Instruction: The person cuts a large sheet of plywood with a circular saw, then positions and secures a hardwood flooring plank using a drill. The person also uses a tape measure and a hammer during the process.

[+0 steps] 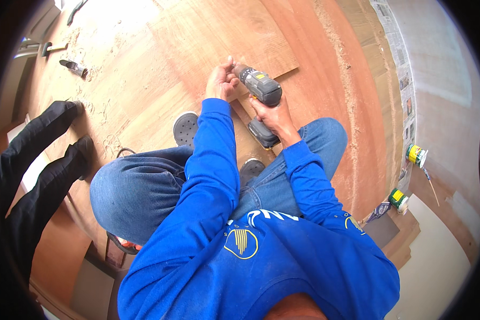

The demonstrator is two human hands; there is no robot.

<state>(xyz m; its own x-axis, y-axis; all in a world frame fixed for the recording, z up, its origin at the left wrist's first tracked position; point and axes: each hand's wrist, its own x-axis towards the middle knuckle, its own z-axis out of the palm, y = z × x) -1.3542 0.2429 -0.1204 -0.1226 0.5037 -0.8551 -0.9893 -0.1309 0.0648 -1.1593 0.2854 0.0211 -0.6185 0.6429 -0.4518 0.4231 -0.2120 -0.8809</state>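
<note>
On the wide plywood sheet [160, 64], both hands meet at a cordless drill [261, 88].
Fingers of the right hand [272, 114] are wrapped tight round the drill's grip, above its dark battery pack [262, 133]; fingers of the left hand [221, 81] are curled close at the drill's front end, touching the chuck, and whether they pinch anything small cannot be told. The drill's nose rests near the edge of a smaller wooden board [224, 32] lying on the sheet. Blue sleeves and jeans-clad knees frame the tool, with two grey shoes [185, 128] beside it. Another person's black-clad legs [37, 154] stand at the left, small cans [415, 154] at the right.
</note>
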